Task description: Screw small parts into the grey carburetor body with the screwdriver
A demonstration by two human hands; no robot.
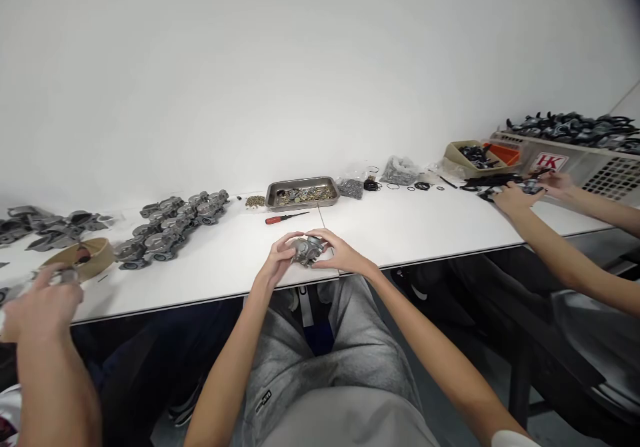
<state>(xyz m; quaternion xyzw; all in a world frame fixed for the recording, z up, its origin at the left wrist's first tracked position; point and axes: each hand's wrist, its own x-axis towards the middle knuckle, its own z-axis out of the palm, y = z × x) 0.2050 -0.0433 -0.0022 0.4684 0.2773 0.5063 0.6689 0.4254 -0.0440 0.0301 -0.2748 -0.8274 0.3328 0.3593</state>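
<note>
Just above the table's front edge, a grey metal carburetor [307, 251] is held between both hands. My left hand [277, 260] grips its left side with curled fingers. Around the right side and top of it are the fingers and thumb of my right hand [342, 254]. Beyond the hands lies a screwdriver [286, 218] with a red handle. Farther back stands a metal tray [303, 206] holding many small brass-coloured parts, with a small heap of brass-coloured pieces [255, 201] on its left.
Several similar carburetors [173, 227] stand in rows to the left. A co-worker's hand [43, 300] is by a beige round container [95, 258]. At right, another person's hands [520, 197] handle dark parts beside a grey crate [585, 167]. Bags [400, 170] and black rings lie along the wall.
</note>
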